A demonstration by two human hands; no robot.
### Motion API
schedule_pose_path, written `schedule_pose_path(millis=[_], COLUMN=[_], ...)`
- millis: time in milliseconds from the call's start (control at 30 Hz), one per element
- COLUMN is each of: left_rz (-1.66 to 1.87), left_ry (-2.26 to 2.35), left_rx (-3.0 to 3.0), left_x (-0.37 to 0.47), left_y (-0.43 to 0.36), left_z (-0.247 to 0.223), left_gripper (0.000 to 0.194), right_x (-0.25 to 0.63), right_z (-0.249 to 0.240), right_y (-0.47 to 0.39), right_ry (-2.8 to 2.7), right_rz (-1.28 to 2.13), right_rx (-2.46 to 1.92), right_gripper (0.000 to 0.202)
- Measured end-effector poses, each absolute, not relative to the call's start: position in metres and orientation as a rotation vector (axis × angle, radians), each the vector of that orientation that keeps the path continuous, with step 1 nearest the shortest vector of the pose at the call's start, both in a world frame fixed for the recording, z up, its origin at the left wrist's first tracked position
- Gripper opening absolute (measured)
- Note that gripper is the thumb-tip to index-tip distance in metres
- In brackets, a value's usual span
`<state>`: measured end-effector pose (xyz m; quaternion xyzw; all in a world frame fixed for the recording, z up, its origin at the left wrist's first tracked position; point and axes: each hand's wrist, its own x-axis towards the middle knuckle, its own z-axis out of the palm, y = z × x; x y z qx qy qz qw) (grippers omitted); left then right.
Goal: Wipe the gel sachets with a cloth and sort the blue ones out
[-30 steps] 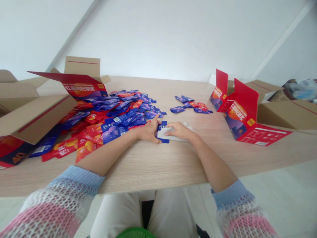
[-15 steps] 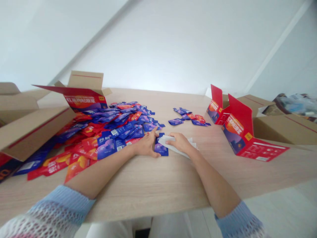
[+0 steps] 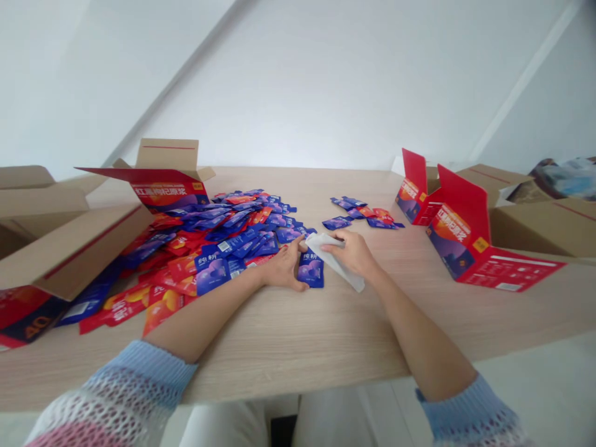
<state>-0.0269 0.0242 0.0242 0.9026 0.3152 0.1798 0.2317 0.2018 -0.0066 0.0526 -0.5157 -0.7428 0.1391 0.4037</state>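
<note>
A folded white tissue [image 3: 338,264] is pinched in my right hand [image 3: 352,251], its lower part hanging over the tabletop. Flat on the table under its left end lies a blue-and-purple pouch [image 3: 311,273], partly covered by the tissue. My left hand [image 3: 285,266] is at the pouch's left edge with thumb and fingers spread, thumb at the lower corner and fingertips at the upper one. Behind and left of that hand spreads a heap of blue and red pouches [image 3: 233,239].
A small group of pouches [image 3: 361,214] lies farther back. Two red printed boxes with flaps up, one nearer [image 3: 493,261] and one farther [image 3: 414,198], stand at the right. Open cartons, one near [image 3: 88,239] and one farther [image 3: 172,186], border the heap on the left.
My right hand has turned and lifted the tissue slightly, so it hangs more steeply. My left hand stays beside the pouch. The whole view has shifted a little.
</note>
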Motion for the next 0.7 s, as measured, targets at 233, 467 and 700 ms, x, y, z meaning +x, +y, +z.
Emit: schedule_pose_path(millis=[233, 467, 700], left_rz=[0.573, 0.513, 0.603], left_ry=[0.622, 0.576, 0.527], left_rx=[2.338, 2.263, 2.233], left_x=[-0.026, -0.025, -0.024], left_y=[0.029, 0.046, 0.049], left_z=[0.02, 0.014, 0.002], left_gripper=[0.148, 0.154, 0.155], right_x=[0.18, 0.18, 0.232], right_z=[0.034, 0.032, 0.027], right_y=[-0.013, -0.005, 0.019], right_ry=[-2.106, -1.942, -1.477], right_rz=[0.49, 0.345, 0.177], right_rx=[-1.549, -1.897, -2.245], right_gripper=[0.026, 0.034, 0.041])
